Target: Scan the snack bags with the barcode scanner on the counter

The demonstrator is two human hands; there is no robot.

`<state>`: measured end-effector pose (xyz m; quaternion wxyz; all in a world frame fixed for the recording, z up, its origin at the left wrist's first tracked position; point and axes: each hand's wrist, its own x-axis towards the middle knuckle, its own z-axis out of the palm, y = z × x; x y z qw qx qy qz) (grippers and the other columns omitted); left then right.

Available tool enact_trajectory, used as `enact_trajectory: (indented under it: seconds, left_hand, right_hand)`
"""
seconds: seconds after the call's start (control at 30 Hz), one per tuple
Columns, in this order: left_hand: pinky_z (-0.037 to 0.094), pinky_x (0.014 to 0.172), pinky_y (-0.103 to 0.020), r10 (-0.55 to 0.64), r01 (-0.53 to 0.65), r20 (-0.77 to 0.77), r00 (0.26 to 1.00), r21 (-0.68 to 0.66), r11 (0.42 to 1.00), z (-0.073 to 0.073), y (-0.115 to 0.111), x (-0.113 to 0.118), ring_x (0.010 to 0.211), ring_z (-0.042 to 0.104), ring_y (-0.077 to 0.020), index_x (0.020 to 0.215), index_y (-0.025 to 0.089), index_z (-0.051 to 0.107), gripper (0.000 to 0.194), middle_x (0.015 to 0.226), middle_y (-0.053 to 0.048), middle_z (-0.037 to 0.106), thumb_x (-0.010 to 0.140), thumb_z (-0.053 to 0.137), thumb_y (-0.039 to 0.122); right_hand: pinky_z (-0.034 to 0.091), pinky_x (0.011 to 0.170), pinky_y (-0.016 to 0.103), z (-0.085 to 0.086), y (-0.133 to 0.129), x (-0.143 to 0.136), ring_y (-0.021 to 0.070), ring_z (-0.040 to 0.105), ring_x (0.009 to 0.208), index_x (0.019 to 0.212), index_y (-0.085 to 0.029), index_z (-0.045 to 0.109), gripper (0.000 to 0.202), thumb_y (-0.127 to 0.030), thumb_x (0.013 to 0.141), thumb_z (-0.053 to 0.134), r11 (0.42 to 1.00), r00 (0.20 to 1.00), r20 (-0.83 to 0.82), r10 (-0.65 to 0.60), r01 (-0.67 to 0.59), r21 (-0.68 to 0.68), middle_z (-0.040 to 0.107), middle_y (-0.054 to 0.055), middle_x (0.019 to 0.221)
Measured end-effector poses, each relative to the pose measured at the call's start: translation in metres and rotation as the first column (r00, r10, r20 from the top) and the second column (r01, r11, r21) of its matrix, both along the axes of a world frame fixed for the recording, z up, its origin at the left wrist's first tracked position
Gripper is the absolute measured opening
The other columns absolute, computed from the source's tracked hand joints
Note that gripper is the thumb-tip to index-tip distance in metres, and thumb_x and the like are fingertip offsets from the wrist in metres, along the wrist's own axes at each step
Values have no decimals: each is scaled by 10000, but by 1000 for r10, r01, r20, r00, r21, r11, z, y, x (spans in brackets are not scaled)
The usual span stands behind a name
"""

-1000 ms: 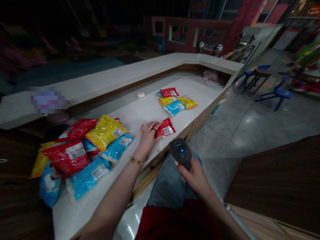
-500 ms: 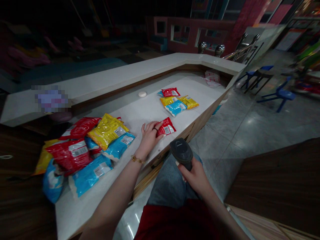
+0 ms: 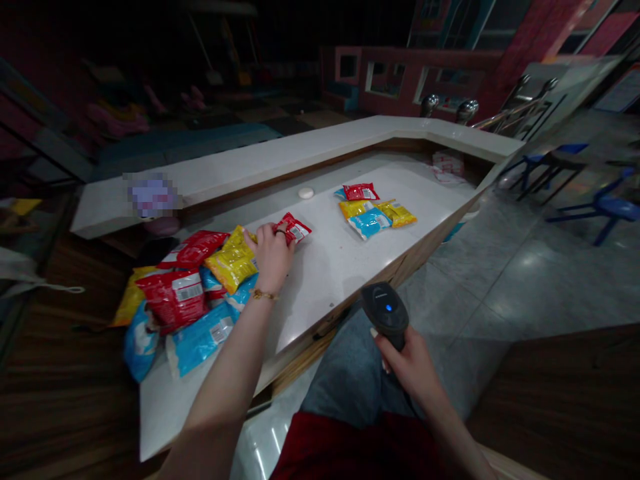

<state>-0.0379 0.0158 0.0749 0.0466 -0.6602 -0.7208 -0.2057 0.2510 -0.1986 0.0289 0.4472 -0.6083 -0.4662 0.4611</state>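
Note:
My left hand point(image 3: 273, 257) is closed on the near end of a small red snack bag point(image 3: 299, 231), whose barcode label faces up. Partly under my left wrist lies a pile of bags: a yellow bag point(image 3: 233, 261), a red bag point(image 3: 175, 298), a blue bag point(image 3: 200, 343) and others. My right hand point(image 3: 413, 363) grips the handle of a black barcode scanner point(image 3: 384, 307) above my lap, and a blue light glows on its top. Farther along the white counter point(image 3: 320, 287) is a smaller group with a blue bag point(image 3: 369, 222), yellow bags and a red bag point(image 3: 361, 191).
A raised white ledge point(image 3: 300, 147) runs along the counter's far side. A small round white object point(image 3: 306, 193) sits near it, and a crumpled white-and-red packet point(image 3: 447, 167) is at the far corner. Blue chairs point(image 3: 613, 207) stand on the floor to the right.
My left hand has moved the red snack bag left and away from the counter's front edge, towards the pile. The scanner's blue light has come on. The view has shifted slightly.

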Motion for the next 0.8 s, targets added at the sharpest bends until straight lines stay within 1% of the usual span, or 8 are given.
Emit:
enact_trajectory:
  seconds: [0.13,0.2,0.27,0.37,0.47,0.53,0.67,0.8]
  left_hand:
    - [91,1539,-857,54,-53,-15,998,41,998,3,15,-15,1783,477,-483,1560,129,802,519,1787,-285,642,1115,544,200]
    - [93,1542,-856,27,-27,0,1000,52,998,-1,18,-12,1814,452,-476,1575,141,799,538,1822,-267,624,1112,527,183]
    - [122,1550,-838,-32,31,15,999,37,999,-8,18,-2,1820,452,-471,1618,158,779,555,1845,-250,611,1109,565,202]
    - [206,1545,-815,-165,165,36,986,-15,986,-18,17,27,1817,461,-466,1720,187,707,616,1885,-229,580,1115,620,264]
    - [259,1542,-785,-317,320,42,947,-71,945,-27,19,62,1810,476,-451,1804,202,626,685,1927,-219,531,1128,651,309]
    - [271,1545,-763,-386,389,45,921,-103,915,-30,26,85,1808,481,-441,1832,194,591,723,1944,-225,505,1125,676,316]
    - [294,1544,-742,-454,460,74,888,-132,878,-31,50,130,1812,474,-426,1864,174,544,766,1963,-236,469,1126,694,311]
    - [281,1542,-771,-485,492,81,871,-162,856,-34,76,167,1857,402,-453,1895,120,490,819,1995,-280,382,1128,709,308]
  right_hand:
    - [494,470,297,-2,0,0,231,645,436,909,-305,660,399,-665,924,833,1000,1000,0,-3,3,15,587,-67,534]
    - [490,464,297,-4,1,-1,228,639,435,915,-309,647,404,-670,926,827,1000,1000,2,-4,4,20,590,-67,543]
    - [476,456,295,-5,3,-2,225,625,430,928,-311,637,405,-674,924,817,1000,1000,-2,-6,6,18,580,-73,542]
    - [459,452,294,-6,5,-1,221,603,432,930,-316,622,394,-672,917,793,1000,1000,-2,-15,15,23,568,-74,541]
    - [458,458,294,-5,8,3,220,592,446,915,-321,620,348,-632,924,774,999,1000,20,-5,5,39,576,-62,544]
    - [464,459,292,-4,9,6,221,592,454,917,-319,631,312,-598,932,769,999,999,35,13,-14,43,588,-56,545]
    - [467,451,285,-5,10,11,225,591,463,968,-310,668,289,-581,933,762,999,999,32,12,-14,49,589,-63,554]
    - [467,472,281,-7,10,13,219,589,480,952,-308,665,253,-545,934,750,999,999,43,13,-15,49,596,-61,573]
